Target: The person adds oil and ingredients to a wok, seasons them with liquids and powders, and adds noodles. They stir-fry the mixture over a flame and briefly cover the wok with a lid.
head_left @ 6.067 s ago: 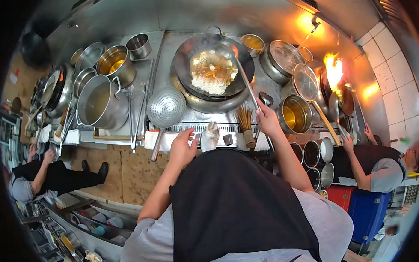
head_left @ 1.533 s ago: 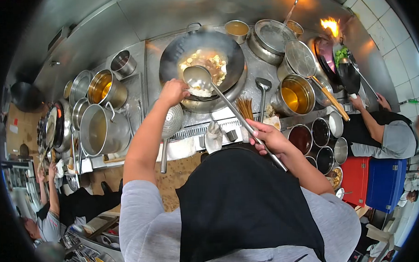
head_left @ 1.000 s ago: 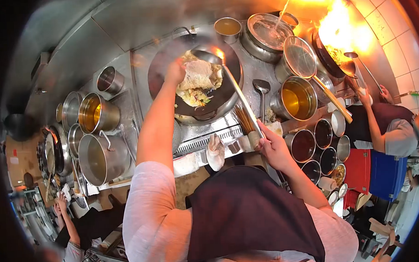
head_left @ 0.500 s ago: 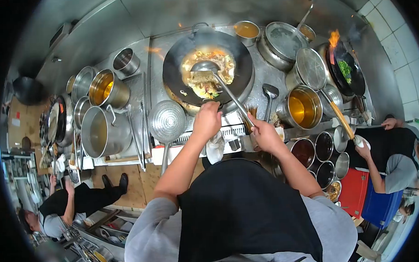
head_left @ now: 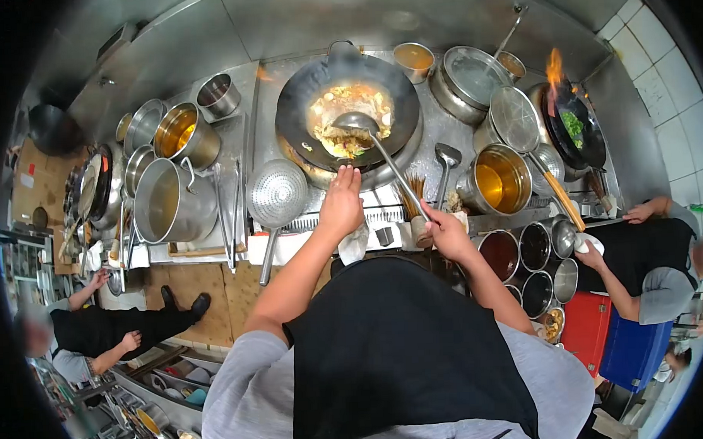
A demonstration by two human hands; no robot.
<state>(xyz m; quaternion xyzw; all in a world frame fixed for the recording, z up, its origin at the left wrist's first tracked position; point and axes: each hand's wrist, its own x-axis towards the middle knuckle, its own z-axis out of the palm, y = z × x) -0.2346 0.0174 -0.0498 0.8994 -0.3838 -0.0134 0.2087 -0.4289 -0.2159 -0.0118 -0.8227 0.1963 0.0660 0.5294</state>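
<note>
A large dark wok [head_left: 290,117] sits on the burner in front of me, steaming. In it a pale, wet stir-fry [head_left: 336,104] of egg-like pieces and vegetable bits spreads over the bottom. My right hand [head_left: 442,233] is wrapped round the end of a long-handled metal ladle [head_left: 393,161], whose bowl rests among the food toward the wok's near side. At the wok's near rim, my left hand [head_left: 342,198] has its fingers stretched out and holds nothing. A folded whitish cloth [head_left: 355,242] shows just below that hand.
To the left lie a perforated skimmer [head_left: 277,193] and a big pot [head_left: 173,204]. On the right are a spatula [head_left: 447,158], a bamboo brush [head_left: 415,198] and a pot of amber liquid [head_left: 501,179]. Beyond, a second wok [head_left: 590,143] flames beside a co-worker [head_left: 666,263]; another person [head_left: 100,337] is at left.
My left hand has gone from closed at the wok's near rim to stretched fingers, moving slightly left. My right hand has drawn the ladle toward me and its bowl sits lower in the food.
</note>
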